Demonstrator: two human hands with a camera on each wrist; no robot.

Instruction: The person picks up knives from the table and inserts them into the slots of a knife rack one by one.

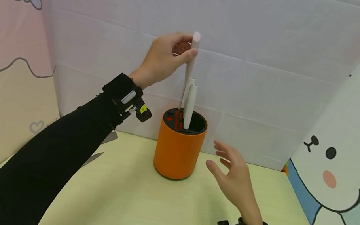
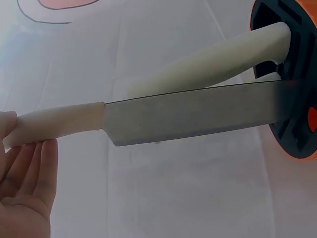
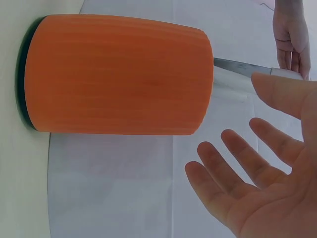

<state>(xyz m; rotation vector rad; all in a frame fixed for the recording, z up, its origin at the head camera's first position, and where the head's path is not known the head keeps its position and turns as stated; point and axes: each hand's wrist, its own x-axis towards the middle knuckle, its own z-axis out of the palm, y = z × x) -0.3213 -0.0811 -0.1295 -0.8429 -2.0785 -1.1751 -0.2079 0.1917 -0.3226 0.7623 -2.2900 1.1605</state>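
Observation:
My left hand (image 1: 167, 57) pinches the white handle of a kitchen knife (image 2: 198, 116) between thumb and fingers. Much of its broad blade shows above the orange knife block (image 1: 178, 154), and the tip is hidden in a slot of the black top. Two more white handles (image 1: 190, 106) stand up from the block, close beside the held knife. To the right of the block, my right hand (image 1: 234, 178) hangs in the air with fingers spread and relaxed, holding nothing. In the right wrist view its fingertips are apart from the block's side.
Two metal blades (image 1: 93, 158) lie on the pale yellow table (image 1: 134, 209) at the left, partly hidden behind my left sleeve. A white cloth (image 1: 261, 82) hangs behind the block. Printed cartoon panels stand at the left and right (image 1: 342, 177).

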